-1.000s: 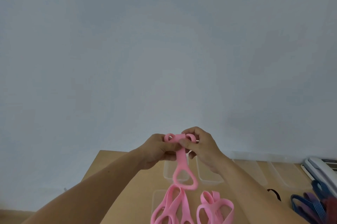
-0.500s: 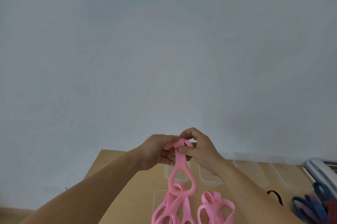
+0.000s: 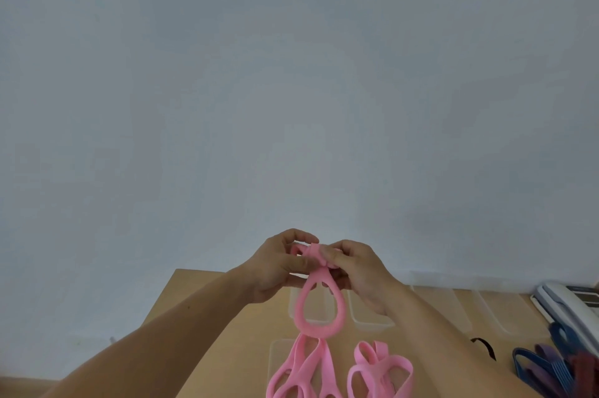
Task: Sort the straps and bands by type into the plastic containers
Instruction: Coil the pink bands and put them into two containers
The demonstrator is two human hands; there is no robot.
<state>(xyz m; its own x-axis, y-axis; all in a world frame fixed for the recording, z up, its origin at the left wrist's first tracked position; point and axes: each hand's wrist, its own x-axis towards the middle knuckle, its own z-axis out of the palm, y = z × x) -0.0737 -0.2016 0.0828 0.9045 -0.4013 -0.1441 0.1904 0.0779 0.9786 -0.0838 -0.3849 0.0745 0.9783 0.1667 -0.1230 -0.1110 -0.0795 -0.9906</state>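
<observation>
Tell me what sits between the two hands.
Head view: the bunched top of a pink band sits between the left hand and right hand; both pinch it.

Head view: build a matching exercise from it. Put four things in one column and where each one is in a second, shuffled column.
Things:
1 pink looped band
2 blue bands
3 black strap
4 white telephone

Places:
A far right, by the wall
B lying between the loose pink bands and the blue ones
C gripped by the left hand and right hand
D lying at lower right

Pairs: 1-C, 2-D, 3-B, 4-A
</observation>
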